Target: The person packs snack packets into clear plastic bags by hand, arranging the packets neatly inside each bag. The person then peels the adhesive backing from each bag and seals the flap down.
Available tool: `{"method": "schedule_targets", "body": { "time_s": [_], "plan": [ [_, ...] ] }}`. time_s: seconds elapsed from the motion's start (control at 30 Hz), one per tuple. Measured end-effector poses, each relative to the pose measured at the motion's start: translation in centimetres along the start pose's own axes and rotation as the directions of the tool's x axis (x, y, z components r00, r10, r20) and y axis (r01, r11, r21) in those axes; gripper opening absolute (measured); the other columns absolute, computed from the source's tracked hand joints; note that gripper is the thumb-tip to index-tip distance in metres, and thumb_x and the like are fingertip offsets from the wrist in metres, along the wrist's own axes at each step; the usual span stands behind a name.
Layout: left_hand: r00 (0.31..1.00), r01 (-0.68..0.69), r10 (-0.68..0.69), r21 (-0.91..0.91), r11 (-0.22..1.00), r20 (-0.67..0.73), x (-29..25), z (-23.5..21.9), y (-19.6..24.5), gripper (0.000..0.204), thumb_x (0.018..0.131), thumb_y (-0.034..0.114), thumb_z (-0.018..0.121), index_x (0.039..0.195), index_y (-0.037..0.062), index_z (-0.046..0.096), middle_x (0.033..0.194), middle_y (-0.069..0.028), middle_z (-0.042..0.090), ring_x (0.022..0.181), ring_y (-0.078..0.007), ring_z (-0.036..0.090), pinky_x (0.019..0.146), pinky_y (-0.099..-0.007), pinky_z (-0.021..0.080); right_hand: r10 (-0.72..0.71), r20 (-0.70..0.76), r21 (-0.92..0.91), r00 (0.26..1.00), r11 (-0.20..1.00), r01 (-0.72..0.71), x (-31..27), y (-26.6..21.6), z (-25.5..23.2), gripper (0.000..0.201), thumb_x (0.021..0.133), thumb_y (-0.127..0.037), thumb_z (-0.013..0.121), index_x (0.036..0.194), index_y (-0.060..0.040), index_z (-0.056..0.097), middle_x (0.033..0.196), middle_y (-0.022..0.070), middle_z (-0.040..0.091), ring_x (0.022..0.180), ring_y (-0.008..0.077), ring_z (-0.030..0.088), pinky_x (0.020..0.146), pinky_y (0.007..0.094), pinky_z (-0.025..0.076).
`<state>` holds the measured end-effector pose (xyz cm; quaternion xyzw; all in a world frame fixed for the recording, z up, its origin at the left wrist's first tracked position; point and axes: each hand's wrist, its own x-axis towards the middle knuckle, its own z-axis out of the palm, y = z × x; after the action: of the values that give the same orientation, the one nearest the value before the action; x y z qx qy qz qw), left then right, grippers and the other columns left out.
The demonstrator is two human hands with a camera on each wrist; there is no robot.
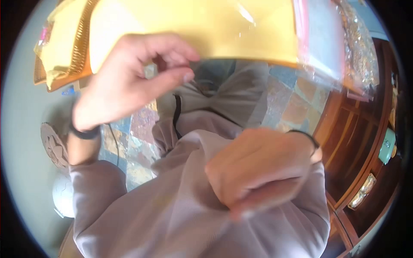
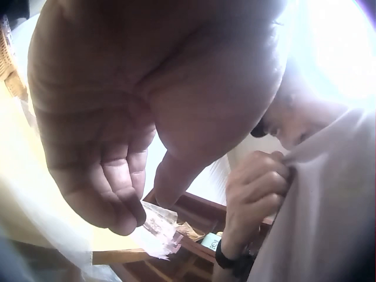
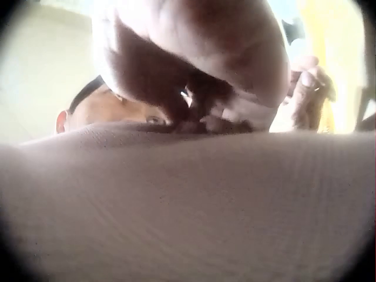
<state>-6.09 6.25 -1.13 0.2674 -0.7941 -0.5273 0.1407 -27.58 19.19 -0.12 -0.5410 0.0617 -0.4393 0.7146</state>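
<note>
In the head view the left hand (image 1: 129, 77) is raised near the yellow sheet's (image 1: 193, 30) front edge. Its fingers bend loosely, thumb and index apart, with nothing visible between them. Close to the chest of the mauve shirt (image 1: 172, 206) is the right hand (image 1: 262, 167), blurred, back up. Seen from the left wrist, the right hand (image 2: 258, 194) has curled fingers at a raised peak of the shirt (image 2: 329, 194) and appears to pinch the cloth. In the right wrist view its fingertips are in shadow against the shirt (image 3: 176, 200).
Clear plastic packets (image 1: 322, 38) lie at the sheet's right end, a wicker edge (image 1: 81, 38) at its left. Wooden shelves (image 1: 352, 146) with a green box (image 1: 387, 146) stand at right. Stone tiles (image 1: 140, 172) cover the floor; a white round object (image 1: 63, 195) stands at left.
</note>
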Motion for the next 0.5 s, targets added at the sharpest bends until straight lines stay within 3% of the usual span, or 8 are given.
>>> {"method": "schedule_targets", "body": {
  "time_s": [0.07, 0.13, 0.23, 0.3, 0.33, 0.37, 0.43, 0.5],
  "plan": [
    [0.986, -0.095, 0.122, 0.219, 0.971, -0.114, 0.6, 0.6, -0.3, 0.025, 0.087, -0.001, 0.076, 0.112, 0.0005, 0.072, 0.097, -0.0068, 0.073, 0.086, -0.0141, 0.069, 0.077, -0.0277, 0.056, 0.134, 0.21, -0.164, 0.969, 0.981, -0.1, -1.2, 1.3, -1.2, 0.014, 0.099, -0.01, 0.066, 0.087, -0.0024, 0.064, 0.082, 0.0115, 0.062, 0.073, 0.0311, 0.062, 0.063, 0.041, 0.048],
    [0.955, -0.17, 0.267, 0.494, 0.853, -0.132, 1.2, 1.0, -0.5, 0.032, 0.083, 0.008, 0.081, 0.113, 0.0005, 0.07, 0.114, -0.0146, 0.07, 0.102, -0.0308, 0.068, 0.089, -0.0402, 0.057, 0.182, 0.268, -0.261, 0.946, 0.959, -0.11, -2.1, 1.2, -1.4, 0.012, 0.098, -0.013, 0.065, 0.089, -0.0045, 0.062, 0.08, 0.011, 0.059, 0.075, 0.0336, 0.061, 0.067, 0.0434, 0.049],
    [0.944, -0.178, 0.316, 0.662, 0.728, -0.094, 1.9, 2.3, -0.9, 0.055, 0.081, 0.019, 0.082, 0.13, 0.0024, 0.062, 0.137, -0.0197, 0.058, 0.129, -0.0396, 0.054, 0.11, -0.0494, 0.046, 0.144, -0.168, -0.788, 0.975, 0.575, -0.221, -2.4, 0.0, -3.1, 0.012, 0.09, -0.01, 0.072, 0.093, -0.003, 0.063, 0.086, 0.0111, 0.062, 0.081, 0.0342, 0.063, 0.073, 0.0447, 0.052],
    [0.976, -0.077, 0.201, 0.734, 0.674, -0.083, 1.9, 3.2, -1.8, 0.075, 0.082, 0.027, 0.081, 0.145, 0.0033, 0.049, 0.156, -0.0215, 0.04, 0.147, -0.0414, 0.035, 0.123, -0.055, 0.029, 0.046, -0.296, -0.853, 0.954, 0.437, -0.286, -2.0, -0.8, -4.4, 0.012, 0.089, -0.007, 0.072, 0.095, -0.0026, 0.063, 0.089, 0.0116, 0.064, 0.083, 0.0338, 0.064, 0.074, 0.0438, 0.052],
    [0.972, -0.069, 0.212, 0.747, 0.661, -0.098, 1.6, 3.2, -2.1, 0.075, 0.082, 0.027, 0.081, 0.145, 0.0033, 0.049, 0.156, -0.0215, 0.04, 0.147, -0.0414, 0.035, 0.123, -0.055, 0.029, -0.066, -0.421, -0.867, 0.904, 0.323, -0.38, -1.8, -1.0, -4.9, 0.014, 0.087, -0.004, 0.073, 0.097, -0.0023, 0.064, 0.091, 0.0121, 0.065, 0.085, 0.0334, 0.065, 0.076, 0.043, 0.053],
    [0.985, -0.076, 0.166, 0.752, 0.655, -0.045, 1.4, 3.1, -2.5, 0.08, 0.082, 0.03, 0.081, 0.148, 0.0029, 0.045, 0.158, -0.0221, 0.036, 0.149, -0.0409, 0.032, 0.124, -0.056, 0.026, -0.078, -0.4, -0.879, 0.913, 0.316, -0.358, -1.9, -1.2, -5.5, 0.014, 0.087, -0.004, 0.073, 0.097, -0.0023, 0.064, 0.091, 0.0121, 0.065, 0.085, 0.0334, 0.065, 0.076, 0.043, 0.053],
    [0.99, -0.102, 0.14, 0.77, 0.63, 0.016, 0.7, 2.9, -3.1, 0.08, 0.082, 0.034, 0.081, 0.146, 0.0009, 0.047, 0.157, -0.0224, 0.037, 0.15, -0.0406, 0.031, 0.125, -0.057, 0.024, -0.218, -0.555, -0.826, 0.803, 0.258, -0.501, -2.3, -1.1, -6.6, 0.019, 0.086, 0.001, 0.073, 0.102, -0.0008, 0.065, 0.099, 0.0145, 0.067, 0.092, 0.0338, 0.066, 0.08, 0.0414, 0.053],
    [0.987, -0.114, 0.157, 0.759, 0.641, 0.015, -0.2, 1.9, -3.7, 0.077, 0.082, 0.035, 0.081, 0.143, 0.0004, 0.049, 0.154, -0.0225, 0.04, 0.148, -0.0411, 0.034, 0.124, -0.0571, 0.026, -0.296, -0.525, -0.851, 0.798, 0.17, -0.496, -1.9, -0.7, -7.6, 0.019, 0.086, 0.002, 0.072, 0.104, 0.0002, 0.065, 0.102, 0.0161, 0.067, 0.094, 0.0349, 0.066, 0.081, 0.0416, 0.053]
  ]
}}
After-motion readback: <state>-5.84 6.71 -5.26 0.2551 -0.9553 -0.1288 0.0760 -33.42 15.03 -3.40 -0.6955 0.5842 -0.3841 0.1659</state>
